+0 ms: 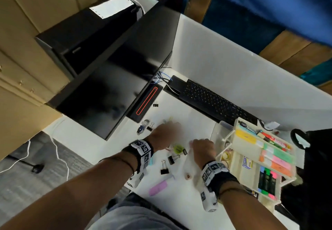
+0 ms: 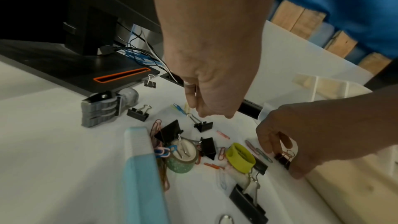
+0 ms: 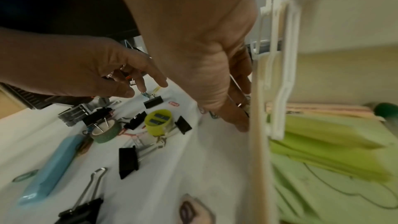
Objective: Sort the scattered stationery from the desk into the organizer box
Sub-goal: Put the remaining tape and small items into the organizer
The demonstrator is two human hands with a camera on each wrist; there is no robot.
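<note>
Two-handed, reaching down into stationery scattered on a white table (image 1: 197,114), with a cream-white compartmented organizer box (image 1: 248,148) standing to the right of a yellow-green round plastic pencil sharpener (image 2: 240,157) amid the clutter.

Pinching, with the right hand (image 2: 301,134), a small black binder clip with copper-coloured wire handles (image 2: 284,158): fingers on one side, thumb on the other, on the box side of the sharpener and just beside the box's wall.

Poised, with the left hand (image 2: 211,74), fingers bent downward, tips right at the handles of a small black binder clip with silver wire handles (image 2: 203,125) lying on the table beyond the sharpener. Impossible to tell whether gripping that clip or only touching it.

To the left of the sharpener: a roll of green glittery tape (image 2: 183,159) with a black clip resting across it, and further left a pale blue oblong plastic case (image 2: 142,176). Around the sharpener's foot: loose coloured paper clips (image 2: 221,153) in pink, orange and blue. On the near side of the sharpener: a large black binder clip with long silver handles (image 2: 247,205). Further toward the near table edge: a pink oblong eraser (image 1: 158,188).

Already in the box, well right of the sharpener: bright highlighter pens (image 1: 267,181) and pads of pink, orange and green sticky notes (image 1: 276,159).
</note>
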